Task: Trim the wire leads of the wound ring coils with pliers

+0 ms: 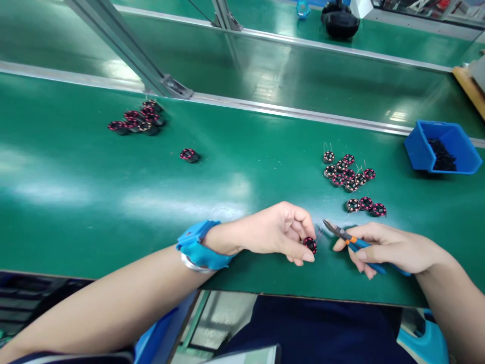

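Note:
My left hand (280, 232) rests on the green table near its front edge and pinches a small round coil (310, 244), black with pink windings, between thumb and fingers. A blue wrist strap (199, 245) sits on that wrist. My right hand (390, 248) is closed round the blue and orange handles of a pair of cutters (341, 233). The cutter's tip points left toward the coil and stands a short gap from it.
A cluster of several coils with wire leads (348, 174) lies behind my hands, with three more (366, 206) nearer. Another pile (138, 121) and a single coil (189, 154) lie far left. A blue bin (441, 147) holding black bits stands at right. A metal rail (265, 107) crosses behind.

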{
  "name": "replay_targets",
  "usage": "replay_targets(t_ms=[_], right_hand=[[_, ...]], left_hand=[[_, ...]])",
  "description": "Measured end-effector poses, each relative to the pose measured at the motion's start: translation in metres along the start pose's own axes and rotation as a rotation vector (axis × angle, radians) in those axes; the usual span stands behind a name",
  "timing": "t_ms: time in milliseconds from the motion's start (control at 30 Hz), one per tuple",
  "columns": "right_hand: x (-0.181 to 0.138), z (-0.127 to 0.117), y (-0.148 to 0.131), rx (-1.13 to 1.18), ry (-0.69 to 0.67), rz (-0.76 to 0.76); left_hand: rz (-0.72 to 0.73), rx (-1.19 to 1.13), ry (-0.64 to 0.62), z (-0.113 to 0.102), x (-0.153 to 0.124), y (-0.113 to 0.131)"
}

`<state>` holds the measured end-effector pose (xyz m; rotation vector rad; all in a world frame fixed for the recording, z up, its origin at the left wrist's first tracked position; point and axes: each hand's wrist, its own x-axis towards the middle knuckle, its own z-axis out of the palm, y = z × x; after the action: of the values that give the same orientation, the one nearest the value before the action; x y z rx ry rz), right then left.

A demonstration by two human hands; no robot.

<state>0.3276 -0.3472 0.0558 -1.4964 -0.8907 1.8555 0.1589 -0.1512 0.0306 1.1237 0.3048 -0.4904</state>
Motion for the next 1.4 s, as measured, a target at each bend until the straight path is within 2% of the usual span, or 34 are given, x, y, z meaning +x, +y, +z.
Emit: replay_targets(t_ms=[200,533,933,1400], right_hand=[[-0.0002,-0.0018,0.0012,0.005,-0.016,0.01],[-0.0031,0.0003,-0.0055,-0.119,-0.011,0.077],[-0.0011,0.0011,-0.0039,-0.162,-0.02,0.049],[-0.0011,0.002,-0.0049,-0.179,-0.012,0.068]], left_hand=[[-0.008,0.051,-0.019,-0.002,-0.0009,0.0],[-0.019,0.028,-0.068,-0.0044,-0.0038,0.0036],[-0.061,0.042,-0.074,-0.0057,-0.0025,0.0041],[-0.048,0.029,-0.093,-0.0066,-0.0027,0.0023]])
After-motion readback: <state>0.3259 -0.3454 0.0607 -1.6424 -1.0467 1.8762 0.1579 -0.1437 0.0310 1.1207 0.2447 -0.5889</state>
